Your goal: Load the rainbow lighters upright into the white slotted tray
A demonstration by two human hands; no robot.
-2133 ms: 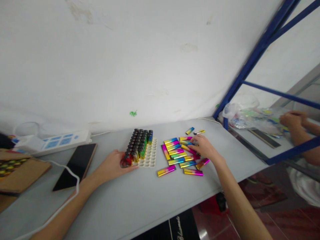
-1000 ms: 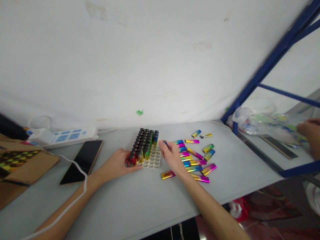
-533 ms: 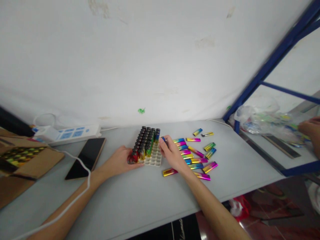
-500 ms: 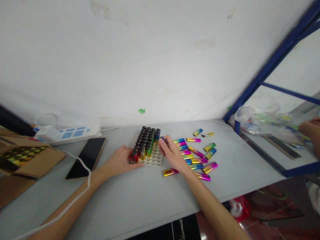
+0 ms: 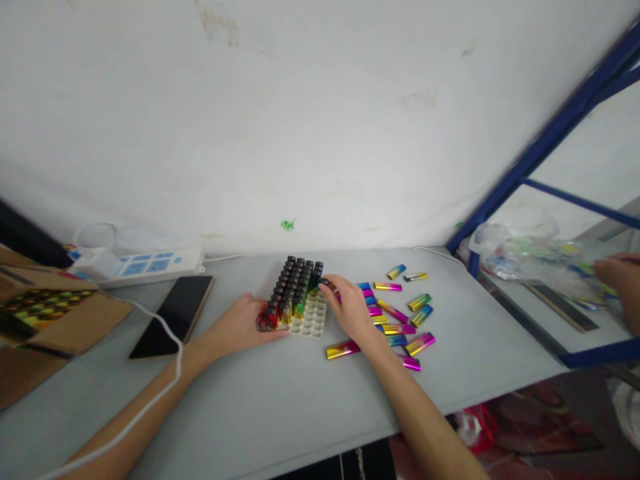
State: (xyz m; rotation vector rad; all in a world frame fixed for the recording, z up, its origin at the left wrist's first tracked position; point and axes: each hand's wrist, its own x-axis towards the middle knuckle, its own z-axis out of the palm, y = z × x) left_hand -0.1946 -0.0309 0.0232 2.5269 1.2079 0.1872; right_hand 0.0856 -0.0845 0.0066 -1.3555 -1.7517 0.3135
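Observation:
A pale tray with round holes [image 5: 311, 322] sits on the table, with rows of upright black-topped lighters [image 5: 295, 283] filling its left and far parts. Red, yellow and green bodies show along the near side. My left hand [image 5: 244, 322] is closed around the tray's near-left corner and the red lighters there. At the tray's right side, my right hand [image 5: 347, 307] pinches a lighter [image 5: 325, 282] by its body, its dark end pointing toward the holes. Shiny pink, gold and blue lighters [image 5: 395, 328] lie loose to the right, some partly hidden by my right hand.
Left of the tray lie a phone [image 5: 173, 317], a white power strip [image 5: 155, 265] and an open cardboard box [image 5: 95, 323] with yellow items inside. A white cable crosses my left forearm. Beyond the blue frame [image 5: 493, 200] are plastic bags [image 5: 530, 250] and another person's hand [image 5: 620, 280].
My right hand has shifted slightly, and the lighter's dark end now shows over the tray's edge. My left hand keeps its hold. The view has tilted a little.

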